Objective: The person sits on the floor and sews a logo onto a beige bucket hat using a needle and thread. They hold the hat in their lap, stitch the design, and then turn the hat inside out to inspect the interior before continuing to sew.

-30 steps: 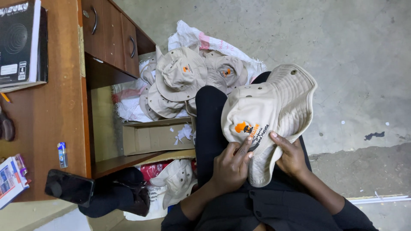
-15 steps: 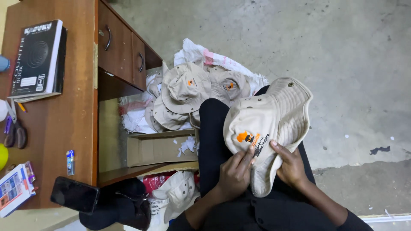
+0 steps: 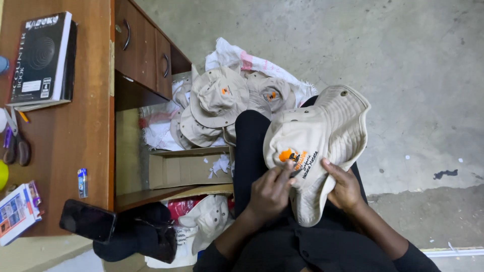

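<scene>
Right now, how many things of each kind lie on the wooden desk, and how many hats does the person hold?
Black book: 1
Scissors: 1
Small blue lighter: 1
Black phone: 1
Small colourful box: 1
Beige bucket hat, held by left hand and right hand: 1
Total: 6
More hats are piled on the floor; their number cannot be told.

A dark-screened phone [image 3: 87,220] and colourful small box [image 3: 17,211] lie on the desk [image 3: 65,146]; open cardboard box [image 3: 189,168] beneath.

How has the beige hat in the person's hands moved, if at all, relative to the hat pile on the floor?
No clear move: the beige hat stays on the lap just right of the hat pile, held by both hands.
</scene>
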